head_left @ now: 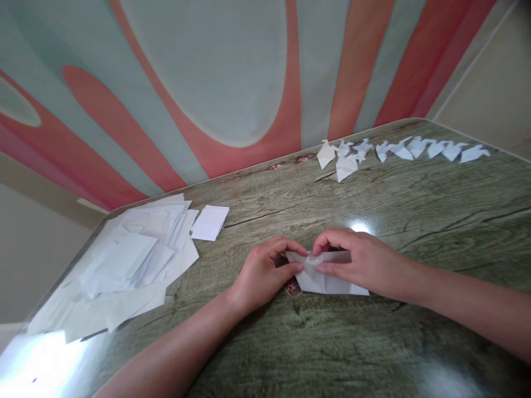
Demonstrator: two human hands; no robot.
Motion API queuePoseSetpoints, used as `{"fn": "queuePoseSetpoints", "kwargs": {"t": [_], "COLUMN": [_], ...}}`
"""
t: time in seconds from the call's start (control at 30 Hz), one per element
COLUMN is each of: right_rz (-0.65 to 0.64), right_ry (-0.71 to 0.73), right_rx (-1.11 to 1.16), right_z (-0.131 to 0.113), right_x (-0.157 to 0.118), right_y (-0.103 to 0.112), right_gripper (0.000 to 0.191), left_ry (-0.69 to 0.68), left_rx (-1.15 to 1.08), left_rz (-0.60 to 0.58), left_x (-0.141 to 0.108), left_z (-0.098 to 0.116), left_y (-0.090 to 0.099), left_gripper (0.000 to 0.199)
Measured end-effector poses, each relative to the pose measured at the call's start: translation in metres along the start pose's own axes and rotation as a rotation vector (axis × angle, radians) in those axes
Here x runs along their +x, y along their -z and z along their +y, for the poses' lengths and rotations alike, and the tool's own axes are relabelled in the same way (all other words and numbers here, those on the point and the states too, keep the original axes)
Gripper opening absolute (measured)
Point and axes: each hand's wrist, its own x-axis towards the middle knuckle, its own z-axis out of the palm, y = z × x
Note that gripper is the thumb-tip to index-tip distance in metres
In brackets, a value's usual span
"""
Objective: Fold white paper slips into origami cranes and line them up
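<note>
A partly folded sheet of white paper (332, 283) lies low over the wood-patterned table, between my two hands. My left hand (269, 268) pinches its left upper part with thumb and fingertips. From the other side, my right hand (352, 257) grips the upper edge, thumb in front and fingers bent behind. The fingertips of both hands almost meet at a crease near the paper's upper middle. My right fingers cover part of the right side of the sheet.
On the left, a loose pile of white paper (178, 276) spreads over the table (257, 204). A small folded stack (210, 222) sits beside it. Several folded paper birds (401, 149) stand in a row along the back right edge. Behind rises a striped wall covering (207, 66).
</note>
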Motion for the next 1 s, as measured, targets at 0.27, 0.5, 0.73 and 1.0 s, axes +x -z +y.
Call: {"fn": "queuePoseSetpoints", "kwargs": {"t": [0.27,0.5,0.73,1.0], "right_rz": [0.107,0.086,0.114,0.091], "right_ry": [0.106,0.151,0.179,0.181], "right_rx": [-0.181,-0.167,-0.221,-0.201], "right_z": [0.003,0.003,0.0,0.007], "right_x": [-0.004,-0.003,-0.006,-0.005], "right_y": [-0.013,-0.014,-0.016,-0.018], "right_gripper": [0.023,0.022,0.029,0.026], "left_ry": [-0.111,-0.138,-0.147,-0.26], "left_rx": [0.021,0.126,0.101,0.185], "left_rz": [0.07,0.047,0.053,0.011], "left_x": [-0.001,-0.005,-0.004,-0.003], "left_z": [-0.001,-0.001,-0.001,-0.009], "left_y": [-0.003,-0.002,-0.004,0.001], "left_gripper": [0.024,0.027,0.02,0.018]}}
